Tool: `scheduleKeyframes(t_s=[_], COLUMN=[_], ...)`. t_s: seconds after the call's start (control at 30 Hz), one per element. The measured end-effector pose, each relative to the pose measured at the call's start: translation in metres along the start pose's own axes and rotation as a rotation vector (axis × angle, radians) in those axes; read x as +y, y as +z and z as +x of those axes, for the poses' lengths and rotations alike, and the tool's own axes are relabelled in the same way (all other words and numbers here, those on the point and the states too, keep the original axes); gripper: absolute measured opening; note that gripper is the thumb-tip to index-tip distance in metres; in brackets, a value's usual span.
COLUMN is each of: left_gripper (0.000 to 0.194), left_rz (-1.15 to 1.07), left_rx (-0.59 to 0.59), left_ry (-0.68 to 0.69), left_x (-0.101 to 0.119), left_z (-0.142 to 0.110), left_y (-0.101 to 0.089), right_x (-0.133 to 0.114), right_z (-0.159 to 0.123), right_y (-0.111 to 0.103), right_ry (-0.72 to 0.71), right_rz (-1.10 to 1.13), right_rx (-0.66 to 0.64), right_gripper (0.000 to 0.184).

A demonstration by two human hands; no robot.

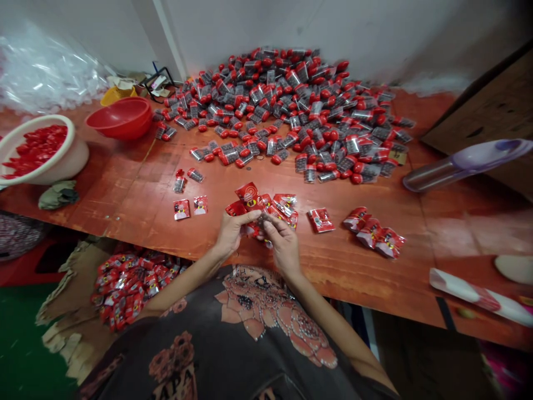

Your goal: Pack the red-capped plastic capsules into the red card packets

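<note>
Near the table's front edge, my left hand [230, 232] and my right hand [284, 244] come together, fingers closed in a pinch. Between their fingertips is a small dark piece [261, 220], mostly covered, so its kind is unclear. Just beyond and under the fingers lies a loose group of shiny red printed packets [284, 203]. One flat red packet [321, 220] rests to the right of my right hand, and three puffed red packets [373, 233] lie farther right. Left of my left hand are two small printed cards or packets [181, 209] and two small clear tubes with red caps [195, 175].
A wide heap of red-capped clear tubes [270, 105] lies against the wall. At left stand a white basin [77, 155] of red pieces and a red bowl [120, 119]. A cardboard box [483, 100] and a purple-and-clear bottle-like object [458, 165] are at right. Red packets [129, 283] fill a carton below.
</note>
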State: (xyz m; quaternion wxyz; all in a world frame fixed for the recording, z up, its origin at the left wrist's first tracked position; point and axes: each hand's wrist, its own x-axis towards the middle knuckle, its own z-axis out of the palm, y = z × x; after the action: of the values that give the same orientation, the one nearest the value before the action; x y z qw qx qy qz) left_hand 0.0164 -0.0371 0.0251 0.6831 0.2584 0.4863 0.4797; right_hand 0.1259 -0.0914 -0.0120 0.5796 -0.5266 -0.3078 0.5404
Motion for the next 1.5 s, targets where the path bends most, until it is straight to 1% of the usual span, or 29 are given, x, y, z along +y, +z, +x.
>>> scheduleKeyframes(t_s=[0.1,0.2,0.3,0.37,0.47,0.6,0.67,0.73,0.83,0.9,0.97,1.03,1.1,1.17,1.23,1.3,1.4,1.47,1.5], left_gripper=[0.031,0.031,0.032,0.033,0.036,0.035,0.033,0.031,0.029,0.029,0.029,0.029,0.029,0.029,0.031,0.031,0.026,0.021,0.02], left_rz=[0.01,0.013,0.039,0.037,0.0,-0.017,-0.016,-0.011,-0.001,-0.01,-0.025,-0.026,-0.01,0.002,-0.015,-0.066,-0.149,-0.209,-0.239], left_rx=[0.044,0.052,0.044,0.034,0.016,0.005,-0.023,-0.074,-0.106,-0.082,-0.081,-0.119,-0.177,-0.22,-0.237,-0.212,-0.098,-0.021,-0.002], left_ry=[0.017,0.027,0.037,0.049,0.067,0.033,0.035,0.039,0.039,0.051,0.044,0.0,-0.065,-0.129,-0.198,-0.261,-0.333,-0.376,-0.397], left_x=[0.001,0.0,0.0,0.0,0.002,0.001,-0.003,-0.006,-0.009,-0.009,-0.008,-0.009,-0.011,-0.014,-0.018,-0.021,-0.021,-0.017,-0.014], left_z=[-0.004,-0.007,-0.007,-0.007,-0.006,-0.004,-0.004,-0.004,-0.004,-0.004,-0.004,-0.005,-0.005,-0.004,-0.002,0.003,0.013,0.02,0.024], left_y=[0.003,0.007,0.008,0.007,0.005,0.001,0.0,0.0,0.0,0.0,0.001,-0.001,-0.003,-0.007,-0.01,-0.015,-0.022,-0.027,-0.03], right_x=[0.002,0.006,0.008,0.007,0.002,-0.004,-0.006,-0.007,-0.008,-0.008,-0.008,-0.008,-0.007,-0.005,-0.002,0.002,0.007,0.008,0.006], right_z=[-0.003,-0.004,-0.005,-0.005,-0.005,-0.005,-0.004,-0.004,-0.004,-0.004,-0.003,-0.002,0.0,0.003,0.006,0.009,0.015,0.021,0.025], right_y=[0.0,-0.004,-0.008,-0.009,-0.009,-0.007,-0.006,-0.005,-0.005,-0.005,-0.007,-0.01,-0.014,-0.02,-0.026,-0.033,-0.048,-0.06,-0.065], right_ry=[-0.124,-0.263,-0.333,-0.321,-0.21,-0.092,-0.051,-0.014,-0.009,-0.044,-0.09,-0.13,-0.14,-0.133,-0.132,-0.135,-0.143,-0.173,-0.2], right_rz=[-0.101,-0.239,-0.348,-0.34,-0.215,-0.117,-0.055,0.019,0.059,0.017,-0.055,-0.124,-0.179,-0.221,-0.256,-0.282,-0.364,-0.519,-0.614], right_rx=[0.018,0.034,0.045,0.044,0.038,0.028,0.013,-0.004,0.015,0.031,0.019,-0.018,-0.051,-0.063,-0.056,-0.027,0.041,0.086,0.109], right_gripper=[0.034,0.034,0.034,0.033,0.032,0.03,0.03,0.03,0.032,0.036,0.04,0.042,0.04,0.036,0.033,0.032,0.031,0.031,0.033])
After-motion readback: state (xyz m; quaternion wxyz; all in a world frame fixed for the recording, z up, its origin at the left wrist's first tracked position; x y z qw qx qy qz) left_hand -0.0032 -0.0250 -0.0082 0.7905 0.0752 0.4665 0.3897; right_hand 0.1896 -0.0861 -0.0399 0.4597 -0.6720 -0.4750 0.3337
